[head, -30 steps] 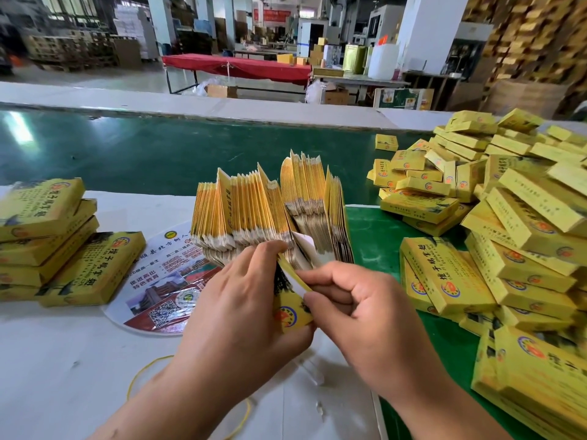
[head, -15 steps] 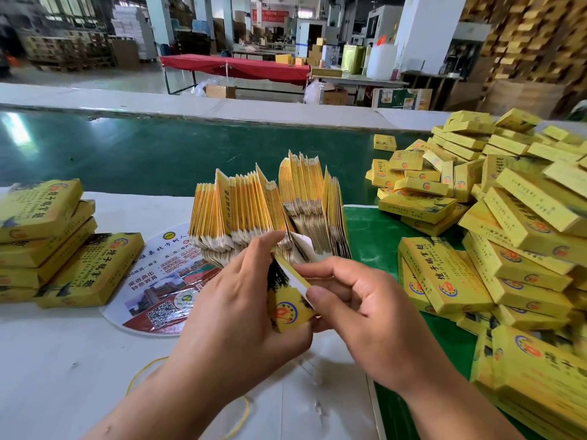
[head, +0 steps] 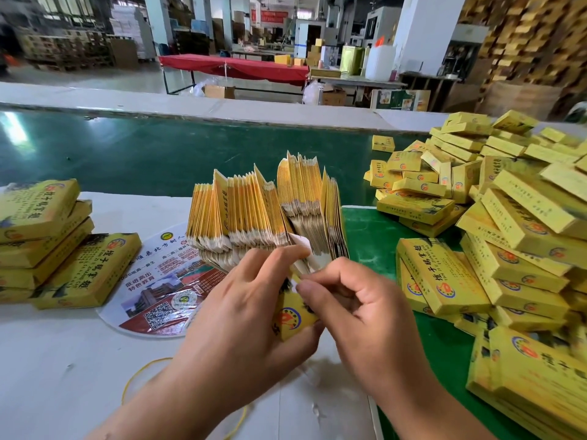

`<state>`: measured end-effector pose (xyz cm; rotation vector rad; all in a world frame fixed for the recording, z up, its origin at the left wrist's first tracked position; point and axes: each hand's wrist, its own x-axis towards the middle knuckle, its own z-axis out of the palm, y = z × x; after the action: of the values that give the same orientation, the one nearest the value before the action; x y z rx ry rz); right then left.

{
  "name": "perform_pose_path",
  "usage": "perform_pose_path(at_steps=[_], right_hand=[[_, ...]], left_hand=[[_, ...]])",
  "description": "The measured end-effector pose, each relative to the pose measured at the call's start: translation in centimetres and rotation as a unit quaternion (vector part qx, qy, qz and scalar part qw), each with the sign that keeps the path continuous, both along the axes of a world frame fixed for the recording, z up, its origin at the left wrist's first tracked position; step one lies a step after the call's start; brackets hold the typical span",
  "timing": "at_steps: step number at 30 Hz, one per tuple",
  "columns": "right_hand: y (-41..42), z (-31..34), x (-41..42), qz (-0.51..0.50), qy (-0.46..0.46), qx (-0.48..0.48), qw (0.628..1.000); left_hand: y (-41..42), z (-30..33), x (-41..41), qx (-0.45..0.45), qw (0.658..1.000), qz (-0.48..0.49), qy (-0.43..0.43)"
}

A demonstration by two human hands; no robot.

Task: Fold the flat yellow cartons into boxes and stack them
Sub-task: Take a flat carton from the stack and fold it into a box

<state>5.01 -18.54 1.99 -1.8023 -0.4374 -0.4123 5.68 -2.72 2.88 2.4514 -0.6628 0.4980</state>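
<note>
A yellow carton [head: 293, 315] sits between both hands near the middle of the view, mostly hidden by them. My left hand [head: 244, 315] wraps its left side, thumb up by the flaps. My right hand [head: 359, 312] pinches its upper right edge with bent fingers. Behind them a thick bundle of flat yellow cartons [head: 263, 214] stands on edge, fanned out. A large heap of folded yellow boxes [head: 508, 217] fills the right side. A small stack of folded boxes [head: 41, 236] lies at the left.
A printed round fan [head: 158, 287] lies on the white table [head: 63, 360] under the bundle. A yellow rubber band [head: 133, 376] lies near my left wrist. A green belt [head: 143, 154] runs behind; a green mat [head: 365, 236] lies under the heap.
Both hands have shifted slightly right and closed tighter around the carton. My right fingers have curled in over its upper edge, and the white flap showing earlier is now tucked out of sight.
</note>
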Motion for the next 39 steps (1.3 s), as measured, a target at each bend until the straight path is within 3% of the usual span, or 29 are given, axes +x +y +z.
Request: perform_pose_path(at_steps=[8, 12, 17, 20, 27, 35, 39], right_hand=[[0.4, 0.5, -0.4, 0.013, -0.061, -0.039, 0.997], [0.2, 0.7, -0.4, 0.042, -0.049, 0.003, 0.998], [-0.5, 0.2, 0.2, 0.032, -0.040, 0.050, 0.997], [-0.6, -0.2, 0.6, 0.029, -0.035, 0.053, 0.998], [-0.8, -0.5, 1.2, -0.001, -0.079, -0.014, 0.997], [-0.6, -0.3, 1.6, -0.038, -0.142, -0.110, 0.983], [-0.8, -0.3, 1.4, -0.060, -0.124, -0.076, 0.988]], left_hand=[[-1.2, -0.7, -0.5, -0.193, 0.980, 0.041, 0.011], [-2.0, -1.0, -0.6, -0.343, 0.937, 0.033, 0.058], [-1.8, -1.1, -0.3, -0.452, 0.876, -0.125, 0.109], [-1.6, -0.9, 0.1, -0.523, 0.835, -0.103, 0.138], [-1.6, -0.9, 1.4, -0.398, 0.915, -0.022, 0.060], [-1.9, -0.7, 2.2, -0.428, 0.898, -0.020, 0.094], [-1.1, -0.8, 1.9, -0.435, 0.880, -0.101, 0.162]])
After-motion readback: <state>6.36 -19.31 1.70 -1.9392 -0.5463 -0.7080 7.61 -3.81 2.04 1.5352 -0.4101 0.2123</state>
